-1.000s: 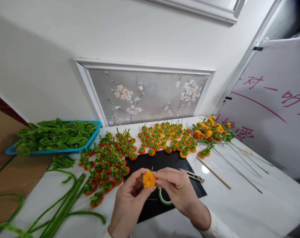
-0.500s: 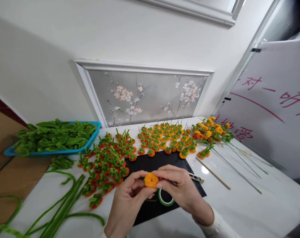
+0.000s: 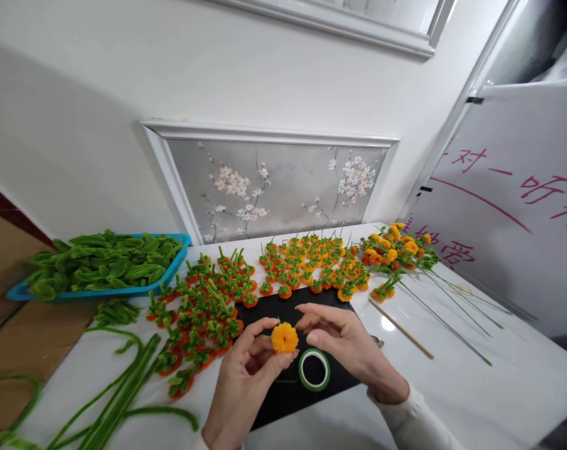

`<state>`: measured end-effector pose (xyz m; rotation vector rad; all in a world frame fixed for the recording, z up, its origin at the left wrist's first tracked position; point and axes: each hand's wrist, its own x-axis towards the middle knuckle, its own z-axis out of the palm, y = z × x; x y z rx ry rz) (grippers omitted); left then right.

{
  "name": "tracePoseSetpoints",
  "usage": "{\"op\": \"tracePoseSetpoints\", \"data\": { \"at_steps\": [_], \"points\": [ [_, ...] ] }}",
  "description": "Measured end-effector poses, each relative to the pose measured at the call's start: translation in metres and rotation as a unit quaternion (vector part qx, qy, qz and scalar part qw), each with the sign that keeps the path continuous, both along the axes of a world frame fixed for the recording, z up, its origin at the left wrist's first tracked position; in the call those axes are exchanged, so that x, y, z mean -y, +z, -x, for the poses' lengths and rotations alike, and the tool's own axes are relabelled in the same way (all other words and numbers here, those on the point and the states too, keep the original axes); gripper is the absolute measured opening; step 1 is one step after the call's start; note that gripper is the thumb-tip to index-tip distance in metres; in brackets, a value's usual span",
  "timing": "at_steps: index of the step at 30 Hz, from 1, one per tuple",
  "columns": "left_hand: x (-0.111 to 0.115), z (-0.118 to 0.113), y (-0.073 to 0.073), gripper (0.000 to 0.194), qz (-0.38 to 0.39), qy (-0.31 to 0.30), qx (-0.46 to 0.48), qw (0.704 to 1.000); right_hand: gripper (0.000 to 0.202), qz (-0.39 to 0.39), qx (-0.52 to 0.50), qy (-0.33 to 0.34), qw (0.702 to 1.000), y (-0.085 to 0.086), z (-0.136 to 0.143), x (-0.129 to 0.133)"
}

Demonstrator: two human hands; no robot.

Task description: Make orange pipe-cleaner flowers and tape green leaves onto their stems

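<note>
A yellow-orange fuzzy flower (image 3: 284, 337) is pinched between the thumb and fingers of my left hand (image 3: 245, 375), its ruffled face with a small dark centre toward the camera. Just right of it, my right hand (image 3: 342, 340) is apart from the flower, thumb and fingers separated, nothing visible between them. Below the hands lies a black mat (image 3: 283, 409), with a roll of green tape (image 3: 314, 370) on it. Behind and left stand many red-orange flowers with green stems (image 3: 203, 312); yellow ones (image 3: 316, 253) stand farther back.
A blue tray (image 3: 182, 250) of green fuzzy leaves is at the left, with long green strips (image 3: 119, 400) in front. At the right lie a wooden stick (image 3: 400, 328), finished flower bunches (image 3: 396, 247) and thin green stems (image 3: 447, 322). A metal tool is mostly hidden behind my right hand.
My right hand has let go of the flower and moved slightly right, its fingers spreading. The flower stays in my left hand. The view has shifted slightly.
</note>
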<state>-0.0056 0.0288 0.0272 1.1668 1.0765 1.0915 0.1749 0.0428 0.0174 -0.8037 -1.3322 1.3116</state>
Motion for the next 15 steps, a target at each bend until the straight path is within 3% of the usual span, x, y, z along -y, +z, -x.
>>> {"op": "tracePoseSetpoints", "data": {
  "at_steps": [3,6,10,15],
  "points": [
    [0.001,0.0,0.002,0.046,0.004,-0.003,0.006,1.0,0.031,0.002,0.031,-0.047,0.998,0.006,-0.008,-0.003],
    [0.003,-0.003,0.003,0.04,0.024,-0.023,0.035,0.999,0.04,0.057,0.002,-0.041,0.998,0.005,-0.005,-0.006],
    [0.007,-0.007,0.002,0.036,0.071,-0.051,0.077,0.993,0.048,0.143,-0.061,0.054,0.986,-0.005,0.005,-0.01],
    [0.011,-0.009,0.007,0.024,0.06,-0.037,0.103,0.992,0.042,0.097,0.028,0.18,0.979,-0.011,-0.002,-0.008]
  ]
}}
